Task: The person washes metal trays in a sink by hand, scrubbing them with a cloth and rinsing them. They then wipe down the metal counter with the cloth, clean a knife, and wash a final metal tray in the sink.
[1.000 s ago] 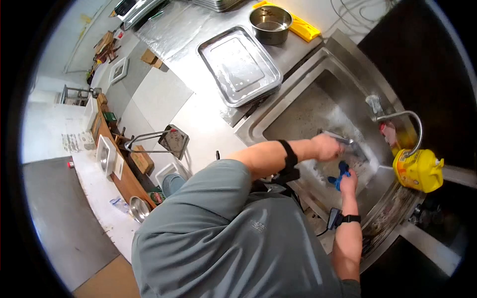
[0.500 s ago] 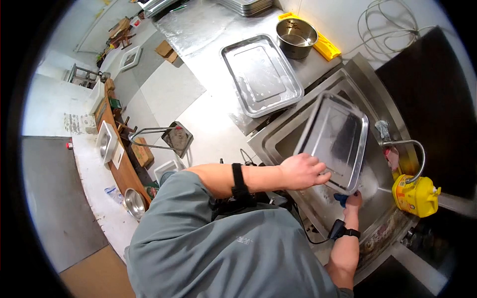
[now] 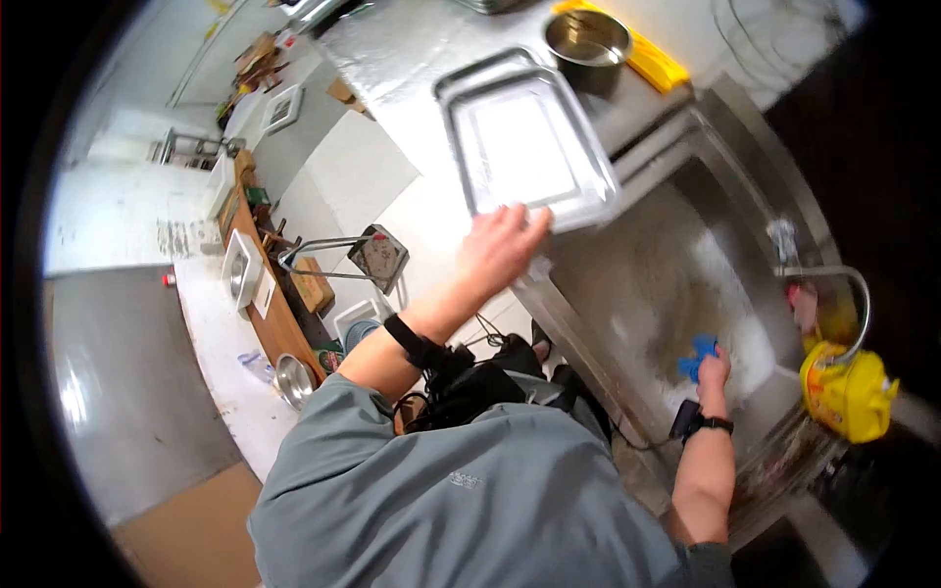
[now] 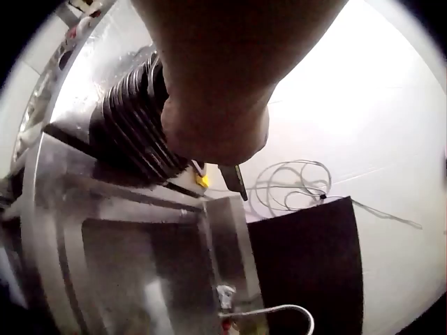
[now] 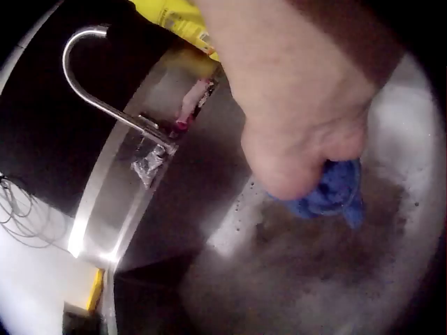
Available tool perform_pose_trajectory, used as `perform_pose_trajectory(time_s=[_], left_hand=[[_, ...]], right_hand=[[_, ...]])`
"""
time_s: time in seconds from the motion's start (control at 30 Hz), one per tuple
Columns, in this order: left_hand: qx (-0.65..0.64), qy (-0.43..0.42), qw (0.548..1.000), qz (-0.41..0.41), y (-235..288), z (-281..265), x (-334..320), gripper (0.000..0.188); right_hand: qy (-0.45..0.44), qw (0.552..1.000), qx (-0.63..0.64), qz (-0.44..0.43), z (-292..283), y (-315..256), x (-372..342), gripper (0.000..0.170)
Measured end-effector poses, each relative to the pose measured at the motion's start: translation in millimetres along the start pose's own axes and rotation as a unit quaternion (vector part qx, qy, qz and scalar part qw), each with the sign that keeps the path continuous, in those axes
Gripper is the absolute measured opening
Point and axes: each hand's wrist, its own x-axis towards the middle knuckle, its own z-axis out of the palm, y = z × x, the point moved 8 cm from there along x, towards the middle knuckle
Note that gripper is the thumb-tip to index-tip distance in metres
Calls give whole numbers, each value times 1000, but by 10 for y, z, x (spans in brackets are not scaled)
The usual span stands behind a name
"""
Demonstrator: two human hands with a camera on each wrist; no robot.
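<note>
My left hand (image 3: 502, 253) grips the near edge of a shallow rectangular metal tray (image 3: 520, 147). This tray lies over a stack of similar trays on the metal counter, slightly offset from the one beneath. From the left wrist, the stacked trays (image 4: 129, 122) show as several rims side by side, and the forearm hides most of the fingers. Low in the sink (image 3: 637, 211), my right hand (image 3: 716, 370) holds a bunched blue cloth (image 3: 698, 359). In the right wrist view the cloth (image 5: 328, 192) pokes out beneath the curled hand, above murky, sudsy water (image 5: 293, 265).
A metal pot (image 3: 586, 44) and a yellow object (image 3: 659, 61) stand behind the trays. The curved faucet (image 3: 861, 294) rises at the sink's right, near a yellow jug (image 3: 845, 392). A long-handled dustpan (image 3: 377, 257) stands on the floor at left.
My left hand has lifted a tray out of the sink and carried it left onto the stack on the counter. My right hand stays in the sink with the blue cloth.
</note>
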Motion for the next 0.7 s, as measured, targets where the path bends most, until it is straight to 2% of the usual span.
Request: perform_pose_trajectory(time_s=[0.03, 0.1, 0.17, 0.3, 0.33, 0.37, 0.43, 0.47, 0.53, 0.57, 0.6, 0.63, 0.67, 0.7], left_hand=[[-4, -32, 999, -15, -104, 158, 57, 44], [-4, -26, 998, -49, -248, 337, 188, 35], [3, -46, 996, -77, -313, 435, 345, 27], [8, -28, 997, -77, -251, 504, 621, 35], [38, -52, 994, -93, -203, 527, 684, 38], [75, -25, 993, -85, -52, 474, 754, 42], [30, 58, 998, -13, 423, 544, 898, 45], [-60, 21, 998, 24, 694, 800, 980, 46], [-130, -55, 984, 109, 1471, 1319, 1078, 37], [-105, -184, 971, 110, 1884, 1662, 1134, 36], [-95, -277, 953, 82, 2186, 2072, 1123, 39], [-136, -375, 917, 26, 2400, 2543, 1072, 44], [-155, -436, 886, -12, 2576, 2927, 1028, 46], [-144, -435, 888, -33, 2672, 3448, 890, 46]], right_hand=[[-21, 1000, 2, 8, -1, -65, -69, 37], [10, 999, -29, 13, -103, 465, 284, 38], [71, 994, -85, 2, -252, 570, 292, 40], [76, 993, -81, 33, -474, 644, 230, 40], [66, 994, -57, 60, -518, 619, 179, 40], [56, 994, -32, 87, -533, 676, 191, 41], [55, 993, -15, 101, -484, 1075, 441, 40], [56, 993, -5, 106, -454, 1272, 572, 40], [73, 991, -49, 100, -387, 1249, 593, 40], [90, 988, -95, 84, -393, 1225, 613, 41], [57, 990, -108, 76, -312, 1264, 670, 46], [23, 990, -120, 67, -228, 1305, 724, 52], [-3, 981, -174, 87, -175, 1069, 574, 58], [-30, 967, -229, 106, -151, 992, 505, 65]])
